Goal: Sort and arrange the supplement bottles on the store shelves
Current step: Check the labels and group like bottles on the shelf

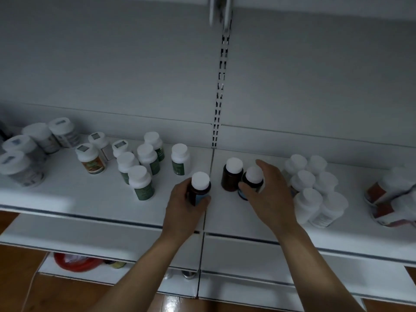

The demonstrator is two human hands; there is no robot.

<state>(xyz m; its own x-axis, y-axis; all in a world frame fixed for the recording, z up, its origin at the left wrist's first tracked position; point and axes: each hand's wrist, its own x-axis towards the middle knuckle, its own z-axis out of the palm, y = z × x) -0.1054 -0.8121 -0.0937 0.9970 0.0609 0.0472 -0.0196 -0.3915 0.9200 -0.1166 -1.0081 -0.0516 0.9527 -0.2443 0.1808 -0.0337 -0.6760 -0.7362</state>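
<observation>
Brown, white-capped bottle (201,182) at the front of the shelf (78,199), the left grip (186,206) curled round it. Right grip (267,194) grasps a blue-labelled bottle (254,175), just beside a third brown bottle (233,176). Green-labelled bottles (144,183) stand farther left and white bottles (315,192) to the right. All are capped, their contents hidden.

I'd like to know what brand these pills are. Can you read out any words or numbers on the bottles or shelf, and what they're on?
No text is readable.
Green-label bottles: too blurred.
Orange-label bottle: too blurred.
Cap stickers: too small.
Left dark bottle in left hand, right dark bottle in right hand: labels blurred, partly covered.
White bottles, red-label bottles: too blurred.
</observation>
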